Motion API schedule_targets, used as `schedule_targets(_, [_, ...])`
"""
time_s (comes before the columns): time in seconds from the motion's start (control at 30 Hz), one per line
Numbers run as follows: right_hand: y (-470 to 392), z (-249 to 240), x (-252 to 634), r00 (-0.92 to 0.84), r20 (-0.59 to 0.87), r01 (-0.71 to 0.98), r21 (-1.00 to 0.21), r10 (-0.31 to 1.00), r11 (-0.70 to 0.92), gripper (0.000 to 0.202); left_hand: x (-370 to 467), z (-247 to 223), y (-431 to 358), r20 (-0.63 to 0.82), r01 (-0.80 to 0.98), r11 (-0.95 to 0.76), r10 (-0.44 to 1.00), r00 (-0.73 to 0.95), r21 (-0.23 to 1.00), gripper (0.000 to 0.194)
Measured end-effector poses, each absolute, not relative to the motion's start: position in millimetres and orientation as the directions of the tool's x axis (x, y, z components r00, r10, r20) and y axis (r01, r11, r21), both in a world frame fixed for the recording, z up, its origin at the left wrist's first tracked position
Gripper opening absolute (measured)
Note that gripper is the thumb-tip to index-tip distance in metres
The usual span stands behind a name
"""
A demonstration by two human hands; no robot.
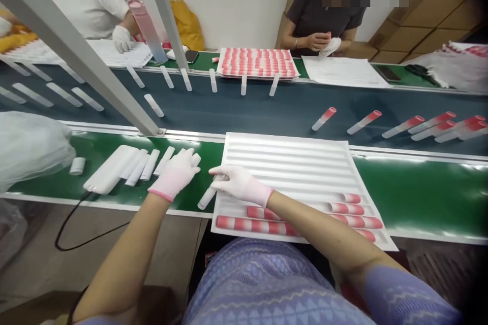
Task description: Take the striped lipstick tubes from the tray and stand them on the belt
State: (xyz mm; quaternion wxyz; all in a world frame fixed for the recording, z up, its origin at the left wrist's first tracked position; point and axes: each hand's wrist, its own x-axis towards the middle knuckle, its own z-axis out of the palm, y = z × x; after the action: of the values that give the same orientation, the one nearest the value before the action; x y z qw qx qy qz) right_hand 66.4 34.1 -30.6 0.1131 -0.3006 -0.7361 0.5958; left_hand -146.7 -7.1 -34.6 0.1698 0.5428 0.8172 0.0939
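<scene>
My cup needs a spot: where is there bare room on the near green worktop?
Right of the white tray, the green worktop is free up to the rail along the conveyor belt. It is crowded left of the tray: white tubes, a corded white device, a plastic bag and the left hand.

Brown cartons [417,10], stacked, right rear; yellow bundle [188,25], before the pale wall [236,5]; pink-topped bottle [147,23], standing left of it; grey metal post [84,61], slanting across the left.
</scene>
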Motion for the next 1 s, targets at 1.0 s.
schedule_targets(1.0, [63.8,42.5,155.6,-0.467,0.108,-0.116,-0.991,0.878,0.060,0.037,-13.7,12.1,-20.0,-0.058,-0.061,0.069,0.985,0.164,0.996,0.048])
